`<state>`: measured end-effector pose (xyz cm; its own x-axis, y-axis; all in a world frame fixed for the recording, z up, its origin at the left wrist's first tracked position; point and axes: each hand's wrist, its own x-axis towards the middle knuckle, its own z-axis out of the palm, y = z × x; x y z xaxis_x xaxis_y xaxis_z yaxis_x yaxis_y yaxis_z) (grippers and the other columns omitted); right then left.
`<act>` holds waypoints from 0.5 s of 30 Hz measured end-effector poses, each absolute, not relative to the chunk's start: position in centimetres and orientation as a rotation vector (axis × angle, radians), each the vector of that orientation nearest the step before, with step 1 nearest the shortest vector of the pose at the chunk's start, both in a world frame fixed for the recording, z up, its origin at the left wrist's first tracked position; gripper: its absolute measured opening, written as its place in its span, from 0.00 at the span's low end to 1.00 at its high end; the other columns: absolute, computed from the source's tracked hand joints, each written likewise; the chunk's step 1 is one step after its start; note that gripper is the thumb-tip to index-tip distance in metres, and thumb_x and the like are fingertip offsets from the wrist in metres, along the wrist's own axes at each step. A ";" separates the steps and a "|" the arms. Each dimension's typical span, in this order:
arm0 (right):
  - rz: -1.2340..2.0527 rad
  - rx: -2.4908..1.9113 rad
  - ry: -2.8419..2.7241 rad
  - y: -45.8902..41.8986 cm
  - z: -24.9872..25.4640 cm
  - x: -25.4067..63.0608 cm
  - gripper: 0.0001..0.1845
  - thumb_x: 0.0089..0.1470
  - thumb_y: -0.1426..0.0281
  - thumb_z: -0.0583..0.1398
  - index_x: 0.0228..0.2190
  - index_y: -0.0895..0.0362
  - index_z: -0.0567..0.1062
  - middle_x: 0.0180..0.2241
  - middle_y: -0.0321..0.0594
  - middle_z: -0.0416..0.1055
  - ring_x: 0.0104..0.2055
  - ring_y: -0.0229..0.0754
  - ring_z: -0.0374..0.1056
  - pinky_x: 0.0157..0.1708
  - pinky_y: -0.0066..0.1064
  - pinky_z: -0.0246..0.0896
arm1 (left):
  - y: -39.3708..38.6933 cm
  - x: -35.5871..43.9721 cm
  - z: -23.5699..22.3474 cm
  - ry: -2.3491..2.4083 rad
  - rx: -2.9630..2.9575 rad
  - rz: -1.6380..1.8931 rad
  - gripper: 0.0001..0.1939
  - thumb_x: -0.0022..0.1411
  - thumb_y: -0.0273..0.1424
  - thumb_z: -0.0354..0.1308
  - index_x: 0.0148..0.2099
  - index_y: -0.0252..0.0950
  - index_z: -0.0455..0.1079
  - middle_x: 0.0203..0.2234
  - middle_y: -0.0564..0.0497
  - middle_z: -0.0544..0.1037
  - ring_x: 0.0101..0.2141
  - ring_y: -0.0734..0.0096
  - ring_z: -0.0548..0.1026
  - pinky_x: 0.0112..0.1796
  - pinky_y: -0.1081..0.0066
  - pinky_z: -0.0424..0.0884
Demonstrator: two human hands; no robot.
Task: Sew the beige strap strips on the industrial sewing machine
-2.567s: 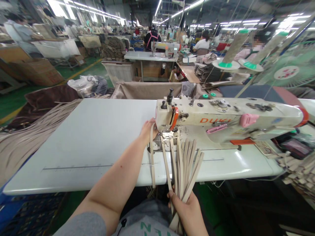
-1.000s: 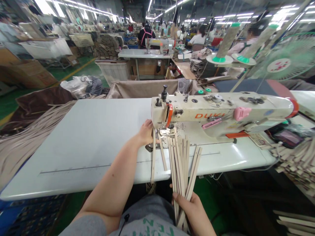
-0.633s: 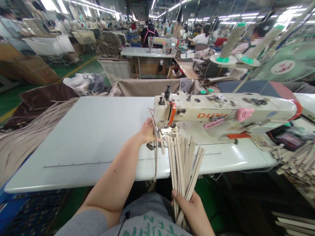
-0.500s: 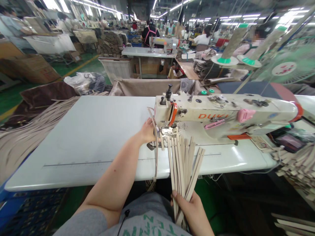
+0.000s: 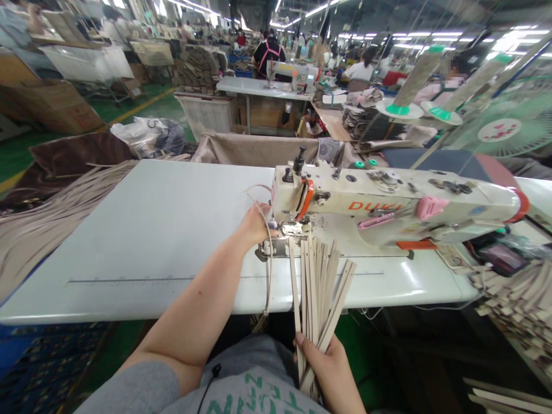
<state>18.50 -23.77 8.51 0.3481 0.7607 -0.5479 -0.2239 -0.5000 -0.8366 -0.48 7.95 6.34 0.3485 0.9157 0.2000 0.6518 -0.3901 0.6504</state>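
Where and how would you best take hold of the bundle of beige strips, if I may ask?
I'd grip the bundle of strips near its lower end, from the near side of the table, where the right hand holds it: they gather and cross there, while their upper ends fan out toward the sewing machine.

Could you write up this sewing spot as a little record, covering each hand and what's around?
Left hand: beside the needle area, fingertips partly hidden; a thin strip runs across it
Right hand: holding a fanned bundle of beige strips
Sewing machine: off-white, orange trim
Table: white, ruler line along the front
Left of table: long strips, heaped
Background: green fan, other people
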 end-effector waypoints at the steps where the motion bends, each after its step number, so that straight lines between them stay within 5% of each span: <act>1: 1.321 -1.673 -0.485 -23.8 8.5 18.5 0.27 0.42 0.49 0.83 0.29 0.55 0.82 0.20 0.37 0.79 0.23 0.46 0.74 0.28 0.35 0.69 | 8.0 -0.4 6.2 1.389 2.154 0.760 0.29 0.49 0.31 0.81 0.55 0.38 0.82 0.62 0.35 0.83 0.68 0.30 0.76 0.71 0.35 0.72; 11: 1.347 -1.649 -0.519 -24.0 8.0 18.7 0.31 0.42 0.43 0.83 0.27 0.56 0.84 0.23 0.41 0.82 0.24 0.45 0.74 0.30 0.36 0.71 | 8.1 -0.3 5.5 1.477 2.125 0.747 0.35 0.53 0.30 0.78 0.63 0.34 0.79 0.67 0.30 0.80 0.72 0.29 0.74 0.74 0.35 0.69; 15: 1.324 -1.650 -0.514 -23.9 8.3 18.6 0.29 0.42 0.45 0.83 0.27 0.55 0.83 0.23 0.41 0.82 0.25 0.46 0.74 0.30 0.36 0.71 | 8.0 -0.3 5.8 1.424 2.073 0.816 0.30 0.54 0.29 0.76 0.60 0.35 0.80 0.63 0.33 0.82 0.67 0.34 0.78 0.71 0.37 0.73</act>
<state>18.60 -23.92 8.28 0.3320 0.7806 -0.5296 -0.2190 -0.4824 -0.8482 -0.26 8.02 5.80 0.2761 0.9406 0.1976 0.6463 -0.3339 0.6862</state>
